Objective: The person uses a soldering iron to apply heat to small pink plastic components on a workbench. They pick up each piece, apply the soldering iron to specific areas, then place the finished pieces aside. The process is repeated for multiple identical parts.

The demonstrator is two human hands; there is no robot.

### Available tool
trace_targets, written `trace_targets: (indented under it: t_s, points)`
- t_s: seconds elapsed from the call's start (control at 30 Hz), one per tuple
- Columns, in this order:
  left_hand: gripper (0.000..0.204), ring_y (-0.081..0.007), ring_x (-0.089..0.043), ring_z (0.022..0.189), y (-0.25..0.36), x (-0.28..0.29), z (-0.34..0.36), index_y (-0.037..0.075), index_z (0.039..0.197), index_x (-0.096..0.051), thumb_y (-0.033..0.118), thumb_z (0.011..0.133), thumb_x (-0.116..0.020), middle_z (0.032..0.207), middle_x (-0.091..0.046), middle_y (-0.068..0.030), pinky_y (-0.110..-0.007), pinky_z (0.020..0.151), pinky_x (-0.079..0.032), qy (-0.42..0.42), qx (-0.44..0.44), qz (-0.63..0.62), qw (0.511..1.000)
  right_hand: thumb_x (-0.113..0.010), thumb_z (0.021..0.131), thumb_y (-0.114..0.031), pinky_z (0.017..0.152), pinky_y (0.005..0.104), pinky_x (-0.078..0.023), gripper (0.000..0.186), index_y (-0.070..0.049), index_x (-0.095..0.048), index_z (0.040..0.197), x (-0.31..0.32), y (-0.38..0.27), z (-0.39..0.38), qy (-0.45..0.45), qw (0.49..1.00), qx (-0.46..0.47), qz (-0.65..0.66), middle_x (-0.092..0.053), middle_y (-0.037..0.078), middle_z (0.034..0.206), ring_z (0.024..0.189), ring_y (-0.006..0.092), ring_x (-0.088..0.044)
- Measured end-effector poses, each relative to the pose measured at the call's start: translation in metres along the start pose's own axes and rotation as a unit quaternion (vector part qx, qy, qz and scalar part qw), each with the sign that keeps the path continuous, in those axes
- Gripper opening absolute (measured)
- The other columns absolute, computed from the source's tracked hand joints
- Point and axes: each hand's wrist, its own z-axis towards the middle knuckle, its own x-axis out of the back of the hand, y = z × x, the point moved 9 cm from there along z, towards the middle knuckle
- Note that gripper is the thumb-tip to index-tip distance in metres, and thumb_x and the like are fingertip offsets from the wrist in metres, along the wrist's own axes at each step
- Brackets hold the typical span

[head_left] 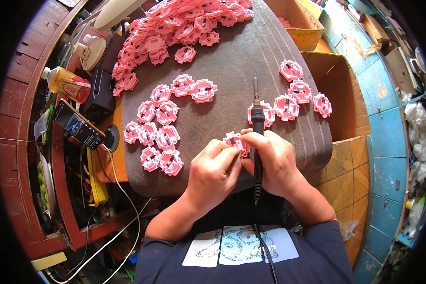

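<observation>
A pink plastic part (236,144) with a dark piece in its middle is held at the table's near edge between my two hands. My left hand (214,169) is closed, its fingertips pinching at the part's lower left side. My right hand (272,163) is closed around a black soldering iron (257,124), whose metal tip points away from me and whose cord runs down over my shirt. The right fingertips also touch the part's right side. Beyond the right hand, a similar pink part (268,115) lies partly hidden behind the iron.
Several loose pink parts (167,112) lie at the left of the dark tabletop (232,71), others (287,107) at the right. A large pink heap (175,28) covers the far left. Cardboard boxes (338,90) stand off the right edge. A phone (79,124) and a bottle (67,85) stand at left.
</observation>
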Motion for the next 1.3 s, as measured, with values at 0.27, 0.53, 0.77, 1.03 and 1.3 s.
trace_targets:
  t_s: [0.27, 0.53, 0.77, 1.03, 1.3]
  points:
    - [0.015, -0.0330, -0.069, 0.080, -0.001, 0.000, -0.001, 0.002, 0.099, -0.072, 0.001, 0.085, -0.077, 0.092, -0.065, -0.0128, -0.042, 0.070, -0.057, 0.004, 0.004, 0.002, 1.000, -0.078, 0.084, -0.009, 0.075, 0.0458, -0.055, 0.058, -0.004, -0.057, 0.138, 0.000, 0.000, -0.002, 0.010, 1.000, 0.010, -0.004, -0.070, 0.014, 0.107, 0.088, 0.0365, -0.068]
    - [0.016, -0.0333, -0.070, 0.081, -0.003, 0.000, -0.001, 0.002, 0.099, -0.073, 0.000, 0.085, -0.078, 0.093, -0.067, -0.0136, -0.042, 0.071, -0.058, 0.006, 0.015, -0.001, 1.000, -0.078, 0.084, -0.010, 0.076, 0.0457, -0.054, 0.057, -0.003, -0.058, 0.137, 0.000, 0.000, -0.004, 0.016, 1.000, 0.011, -0.005, -0.070, 0.015, 0.107, 0.087, 0.0369, -0.068]
    - [0.016, -0.0333, -0.070, 0.081, -0.005, -0.001, -0.003, 0.001, 0.100, -0.073, 0.001, 0.085, -0.078, 0.093, -0.067, -0.0137, -0.042, 0.071, -0.058, 0.010, 0.022, 0.000, 1.000, -0.079, 0.084, -0.010, 0.074, 0.0458, -0.053, 0.055, -0.004, -0.059, 0.135, 0.001, 0.001, -0.004, 0.015, 1.000, 0.004, -0.004, -0.068, 0.015, 0.099, 0.086, 0.0374, -0.067]
    - [0.023, -0.0141, -0.064, 0.068, -0.013, 0.019, 0.009, -0.001, 0.112, -0.074, -0.001, 0.089, -0.078, 0.105, -0.066, -0.0121, -0.027, 0.058, -0.051, 0.014, 0.040, -0.022, 0.999, -0.079, 0.083, -0.009, 0.074, 0.0467, -0.053, 0.057, -0.004, -0.057, 0.135, -0.001, 0.000, -0.004, 0.012, 1.000, 0.007, -0.009, -0.069, 0.016, 0.102, 0.087, 0.0378, -0.067]
    - [0.034, -0.0407, -0.069, 0.106, -0.062, 0.029, 0.090, 0.004, 0.125, -0.067, 0.016, 0.093, -0.070, 0.122, -0.064, -0.0199, -0.049, 0.092, -0.057, -0.110, 0.033, 0.273, 0.955, -0.082, 0.085, -0.006, 0.081, 0.0480, -0.058, 0.053, -0.004, -0.058, 0.132, -0.007, 0.010, -0.007, 0.011, 0.995, -0.059, -0.077, -0.071, 0.023, 0.120, 0.098, 0.0437, -0.071]
